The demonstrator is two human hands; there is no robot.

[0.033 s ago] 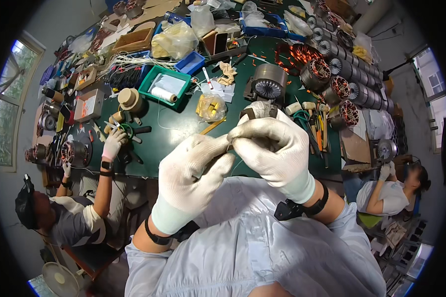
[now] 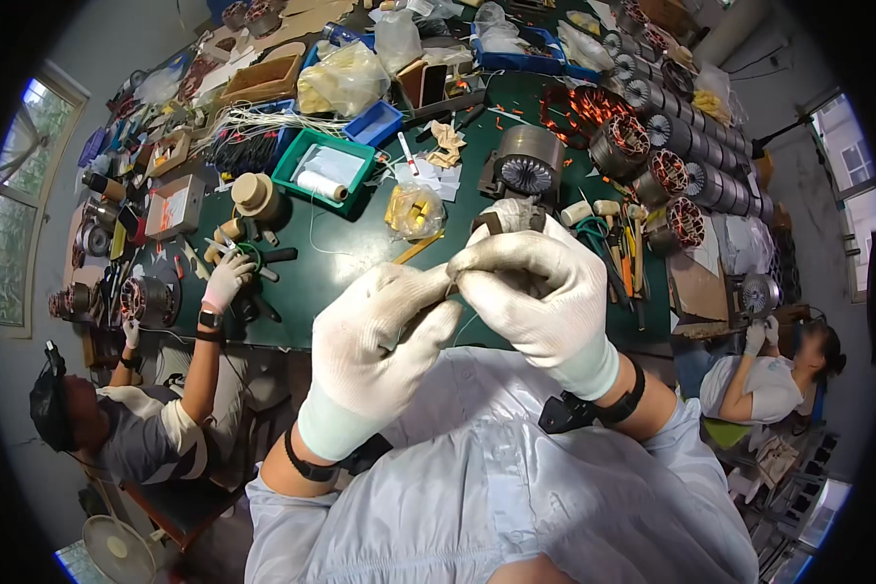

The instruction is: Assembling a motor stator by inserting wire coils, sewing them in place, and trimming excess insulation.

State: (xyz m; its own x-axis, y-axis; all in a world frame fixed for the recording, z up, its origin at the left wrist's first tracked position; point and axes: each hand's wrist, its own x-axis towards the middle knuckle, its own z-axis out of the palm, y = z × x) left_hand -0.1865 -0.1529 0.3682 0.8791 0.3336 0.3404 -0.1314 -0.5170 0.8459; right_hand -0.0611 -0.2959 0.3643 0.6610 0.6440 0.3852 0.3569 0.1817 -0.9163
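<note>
Both my hands wear white knit gloves and meet above the table's front edge. My left hand [image 2: 375, 331] is closed, with thumb and forefinger drawn together toward the other hand. The fingertips of my right hand [image 2: 535, 292] are pinched against the left forefinger's tip. Whatever lies between them is too small to make out. A faint thin line, perhaps thread, shows below the fingertips. Just beyond my right hand is a white-wrapped piece [image 2: 512, 212], partly covered by it. Behind that stands a metal stator core [image 2: 528, 161] with slots facing me.
A green tray [image 2: 360, 159] holds a white thread spool [image 2: 321, 186]. Nearby lie a clear bag with yellow pieces [image 2: 416, 211] and a marker [image 2: 408, 154]. Hand tools [image 2: 625, 248] and copper-wound stators [image 2: 620, 146] stand right. Co-workers sit left [image 2: 127, 419] and right [image 2: 774, 380].
My hands stay where they are. The left co-worker's raised gloved hand has shifted very slightly to the right.
</note>
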